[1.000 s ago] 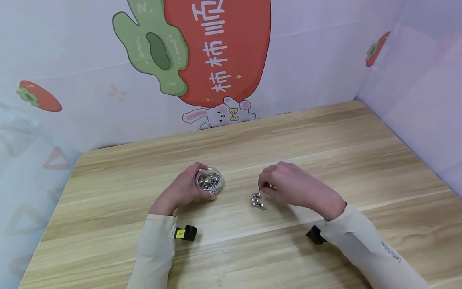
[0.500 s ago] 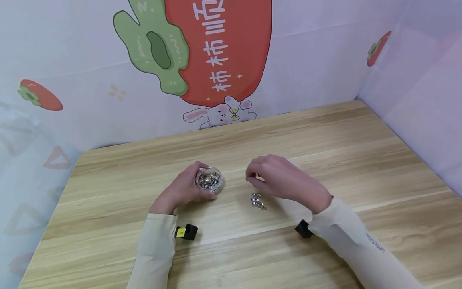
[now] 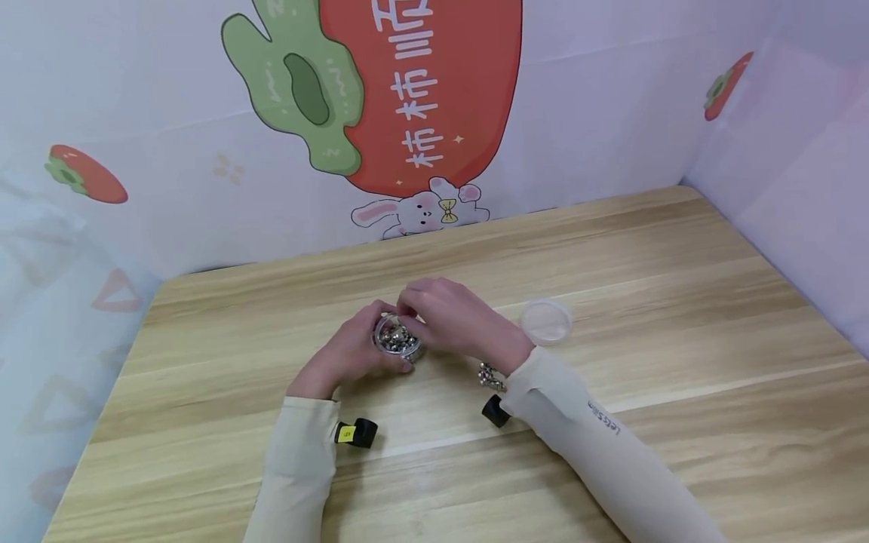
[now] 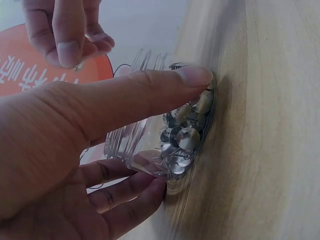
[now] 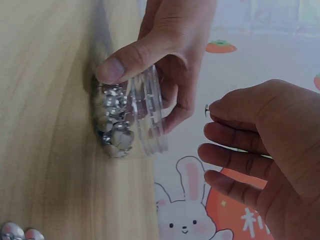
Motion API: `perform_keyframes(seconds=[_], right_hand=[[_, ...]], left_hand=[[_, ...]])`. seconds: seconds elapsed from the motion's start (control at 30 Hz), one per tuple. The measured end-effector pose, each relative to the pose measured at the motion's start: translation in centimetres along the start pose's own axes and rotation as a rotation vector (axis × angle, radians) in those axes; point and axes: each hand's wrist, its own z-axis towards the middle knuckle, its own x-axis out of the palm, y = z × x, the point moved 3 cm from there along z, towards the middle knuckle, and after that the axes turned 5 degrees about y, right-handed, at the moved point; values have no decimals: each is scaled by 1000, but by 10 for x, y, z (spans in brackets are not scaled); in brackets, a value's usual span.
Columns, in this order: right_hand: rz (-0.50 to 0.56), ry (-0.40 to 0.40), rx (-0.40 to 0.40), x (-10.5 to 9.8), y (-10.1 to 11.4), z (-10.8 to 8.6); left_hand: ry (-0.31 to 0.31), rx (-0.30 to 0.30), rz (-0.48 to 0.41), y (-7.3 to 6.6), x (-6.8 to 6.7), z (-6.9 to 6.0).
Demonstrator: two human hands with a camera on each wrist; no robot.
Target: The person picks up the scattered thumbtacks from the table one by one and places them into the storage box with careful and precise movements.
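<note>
Silver thumbtack [image 5: 207,110] between right fingers [image 5: 232,138]

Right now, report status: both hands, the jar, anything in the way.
Left hand grips clear jar, thumbtacks inside. Right hand pinches one thumbtack near jar's open mouth. Lid off, on table; nothing seen in the way.

the left sleeve [image 3: 295,460] and the right sleeve [image 3: 584,441] are cream, smooth and close-fitting, lightly creased, each ending at the wrist. the right sleeve carries one line of dark lettering [image 3: 603,418] along the forearm. the left wrist unit [image 3: 366,433] is compact, black and block-shaped, with a yellow label [image 3: 346,434]; its characters are too small to read. the right wrist unit [image 3: 496,412] is likewise black and block-shaped. the left hand [image 3: 356,348] and the right hand [image 3: 455,315] are bare.
</note>
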Motion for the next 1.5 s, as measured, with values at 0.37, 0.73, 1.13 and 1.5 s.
perform_keyframes(seconds=[0.37, 0.73, 1.13, 1.5], right_hand=[[-61, 27, -18, 7, -6, -1], [-85, 70, -10, 1, -5, -10], [-110, 57, 34, -17, -33, -78], [-89, 53, 36, -22, -42, -96]], left_hand=[[3, -2, 20, -1, -1, 2], [-11, 16, 37, -1, -3, 2], [-14, -6, 53, 0, 0, 2], [-11, -6, 52, -1, 1, 2]])
